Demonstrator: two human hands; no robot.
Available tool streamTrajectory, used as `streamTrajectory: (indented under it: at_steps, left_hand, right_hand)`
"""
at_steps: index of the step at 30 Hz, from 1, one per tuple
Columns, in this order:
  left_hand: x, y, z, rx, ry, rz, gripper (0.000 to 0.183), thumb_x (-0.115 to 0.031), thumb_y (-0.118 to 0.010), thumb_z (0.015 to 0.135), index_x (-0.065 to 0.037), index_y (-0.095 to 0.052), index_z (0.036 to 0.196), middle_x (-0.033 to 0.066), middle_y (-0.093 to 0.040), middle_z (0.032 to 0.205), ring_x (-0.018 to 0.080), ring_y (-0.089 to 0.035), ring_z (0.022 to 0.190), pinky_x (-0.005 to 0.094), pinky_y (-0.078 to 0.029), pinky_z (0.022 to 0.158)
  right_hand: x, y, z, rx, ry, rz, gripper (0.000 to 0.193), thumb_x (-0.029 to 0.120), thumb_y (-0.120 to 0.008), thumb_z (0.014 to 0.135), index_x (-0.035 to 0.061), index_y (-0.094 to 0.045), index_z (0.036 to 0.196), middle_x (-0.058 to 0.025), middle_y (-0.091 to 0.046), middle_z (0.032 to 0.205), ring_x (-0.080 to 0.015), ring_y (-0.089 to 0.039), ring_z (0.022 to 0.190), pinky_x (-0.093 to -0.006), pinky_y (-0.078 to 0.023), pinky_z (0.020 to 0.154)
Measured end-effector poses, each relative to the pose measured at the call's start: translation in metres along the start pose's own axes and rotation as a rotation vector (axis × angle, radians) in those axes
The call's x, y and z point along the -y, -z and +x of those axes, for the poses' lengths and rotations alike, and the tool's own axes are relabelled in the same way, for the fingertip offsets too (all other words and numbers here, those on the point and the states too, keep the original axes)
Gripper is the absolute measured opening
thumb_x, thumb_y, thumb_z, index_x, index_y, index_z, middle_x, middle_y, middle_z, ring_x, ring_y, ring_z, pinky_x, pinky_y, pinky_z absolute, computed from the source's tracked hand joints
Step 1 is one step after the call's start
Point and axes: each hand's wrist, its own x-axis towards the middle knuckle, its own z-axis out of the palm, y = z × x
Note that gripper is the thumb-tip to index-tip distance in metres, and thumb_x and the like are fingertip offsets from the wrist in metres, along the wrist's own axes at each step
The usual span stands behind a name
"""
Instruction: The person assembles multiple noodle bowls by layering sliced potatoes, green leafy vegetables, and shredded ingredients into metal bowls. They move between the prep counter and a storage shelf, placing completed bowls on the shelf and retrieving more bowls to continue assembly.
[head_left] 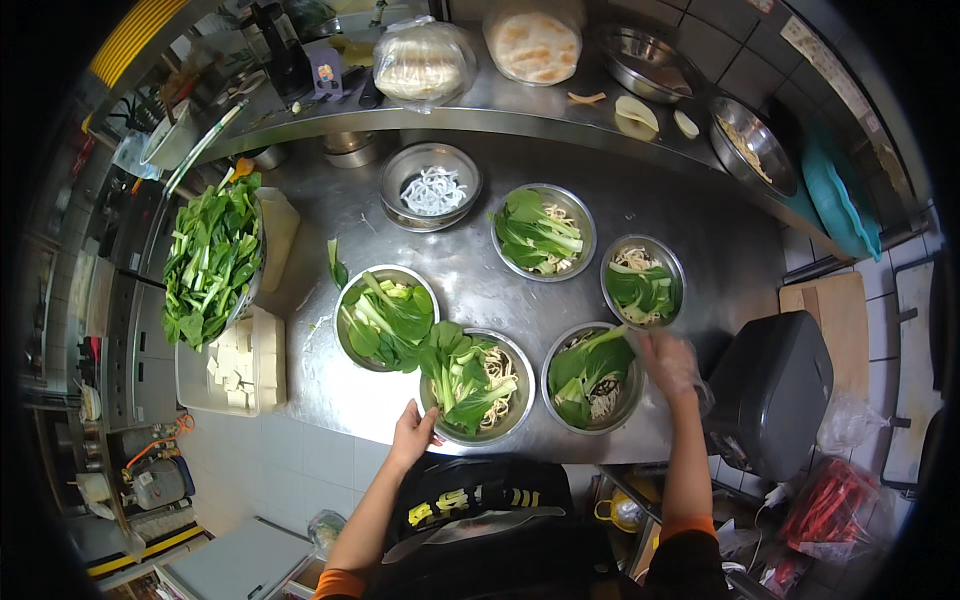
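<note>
My left hand (412, 434) grips the near-left rim of a metal bowl (520, 420), thumb and fingers at its edge. In it lie leafy greens (455, 375) and pale, noodle-like strands (498, 372). My right hand (672, 364), in a clear plastic glove, is beside the bowl (606, 428) at the front right. Motion smears its fingers, so whether they hold a leaf cannot be made out. Broad green leaves (590, 372) lie in that bowl over pale strands. Three more bowls with greens stand behind: one left (375, 368), one at centre back (548, 277), one right (682, 290).
A heap of greens (210, 260) and a tub of white blocks (225, 400) sit at the left. Farther back, a bowl (430, 220) holds whitish strips. A steel shelf (500, 118) with bagged food crosses the back. A dark bin (775, 390) stands right.
</note>
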Motion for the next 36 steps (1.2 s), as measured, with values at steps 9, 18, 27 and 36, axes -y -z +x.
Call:
streamTrajectory:
  at_steps: [9,18,27,36]
  left_hand:
    - [-0.106,0.025,-0.023,0.160,-0.041,0.419,0.032,-0.029,-0.053,0.093,0.000,-0.052,0.080,0.0075,-0.062,0.065,0.0142,-0.061,0.056,0.0284,-0.049,0.056]
    - [-0.132,-0.105,0.118,0.445,0.193,-0.612,0.037,-0.035,-0.047,0.095,0.000,-0.056,0.106,0.0171,-0.062,0.101,0.0232,-0.063,0.093,0.0312,-0.052,0.077]
    - [-0.159,-0.115,0.151,0.497,0.404,-1.151,0.062,-0.053,-0.036,0.092,-0.003,-0.051,0.125,0.0142,-0.055,0.125,0.0265,-0.051,0.117,0.0434,-0.035,0.102]
    - [-0.111,0.090,0.078,-0.464,-0.391,-0.134,0.014,-0.007,-0.056,0.090,0.001,-0.061,0.099,0.0050,-0.064,0.089,0.0103,-0.059,0.081,0.0233,-0.046,0.077]
  right_hand:
    - [0.123,-0.127,0.133,0.112,-0.461,1.510,0.025,0.020,-0.062,0.086,-0.0047,-0.062,0.088,-0.0182,-0.064,0.084,-0.0228,-0.061,0.068,-0.0329,-0.054,0.068]
    - [0.046,0.011,0.090,0.184,-0.207,1.605,0.021,0.012,-0.062,0.079,0.0012,-0.059,0.098,-0.0085,-0.063,0.097,-0.0196,-0.062,0.079,-0.0321,-0.053,0.067]
    - [0.065,0.009,0.066,0.304,-0.362,1.261,0.023,0.009,-0.057,0.078,-0.0015,-0.052,0.098,-0.0115,-0.062,0.078,-0.0211,-0.056,0.043,-0.0291,-0.048,0.037]
    - [0.111,-0.037,0.109,0.359,-0.163,0.822,0.029,0.021,-0.062,0.082,-0.0037,-0.058,0.095,-0.0123,-0.063,0.075,-0.0169,-0.059,0.051,-0.0268,-0.050,0.047]
